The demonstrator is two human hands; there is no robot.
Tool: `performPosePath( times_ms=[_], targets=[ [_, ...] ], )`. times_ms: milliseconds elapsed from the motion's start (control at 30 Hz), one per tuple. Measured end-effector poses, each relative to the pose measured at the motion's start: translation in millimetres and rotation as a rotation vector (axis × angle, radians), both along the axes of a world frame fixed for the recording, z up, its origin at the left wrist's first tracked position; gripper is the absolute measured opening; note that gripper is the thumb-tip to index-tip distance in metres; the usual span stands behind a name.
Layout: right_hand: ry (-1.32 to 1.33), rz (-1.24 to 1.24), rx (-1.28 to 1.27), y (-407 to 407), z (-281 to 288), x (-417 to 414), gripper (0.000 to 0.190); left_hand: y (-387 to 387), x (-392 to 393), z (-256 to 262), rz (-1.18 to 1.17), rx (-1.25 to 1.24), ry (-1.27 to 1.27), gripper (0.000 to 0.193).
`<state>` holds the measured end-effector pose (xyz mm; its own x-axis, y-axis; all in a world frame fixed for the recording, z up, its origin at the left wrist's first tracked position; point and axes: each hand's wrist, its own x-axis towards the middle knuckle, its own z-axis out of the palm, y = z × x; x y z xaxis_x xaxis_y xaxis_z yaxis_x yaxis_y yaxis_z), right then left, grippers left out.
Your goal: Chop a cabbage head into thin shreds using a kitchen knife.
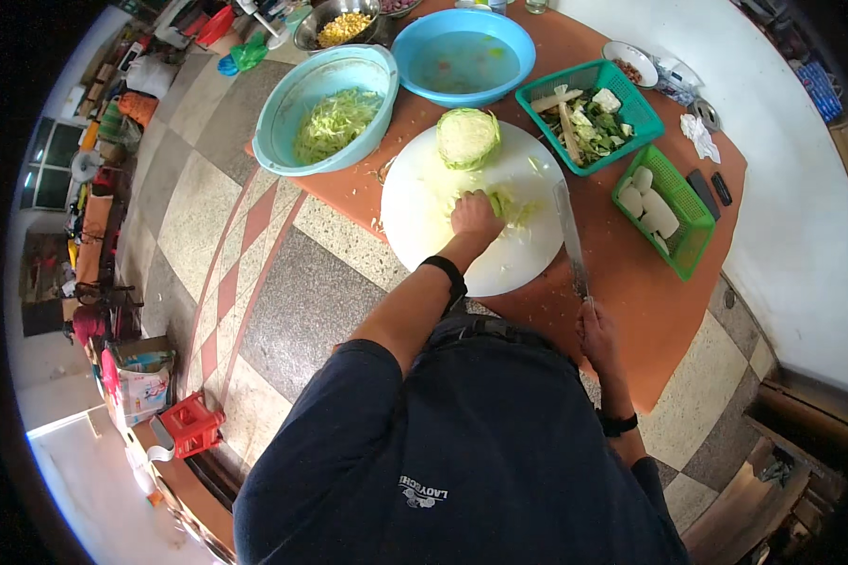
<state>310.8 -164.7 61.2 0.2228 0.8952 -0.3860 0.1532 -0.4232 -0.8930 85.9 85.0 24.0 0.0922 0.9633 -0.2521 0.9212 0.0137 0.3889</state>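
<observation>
A round white cutting board (424,240) lies on the table before me. My left hand (477,214) is over its middle, fingers curled down on a small heap of cut cabbage (514,209); the fingertips are partly hidden. Just beyond that hand, a cut cabbage head (468,139) rests on the board. My right hand (598,330) grips the handle of a long-bladed kitchen knife (572,236). The blade points away from me along the board's right edge. Shredded cabbage (338,121) lies in a pale blue plastic basin (275,134) at the far left.
A blue basin of water (464,60) stands behind the board. On the right are a teal basket (584,168) of vegetable trimmings and a green basket (694,248) of white peeled pieces. A steel bowl (311,35) holds yellow bits. A red stool (192,424) is on the floor.
</observation>
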Motion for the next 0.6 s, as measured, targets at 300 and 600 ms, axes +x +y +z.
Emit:
performPosePath(
  times_ms=[300,600],
  targets=[
    [-0.052,0.072,-0.010,12.5,16.1,6.5,0.039,9.2,-5.0,6.9,0.040,-0.098,-0.074,0.052],
    [0.016,0.230,-0.062,39.8,14.0,8.5,0.037,-4.7,-61.8,28.3,0.238,0.028,-0.386,0.045]
  ],
)
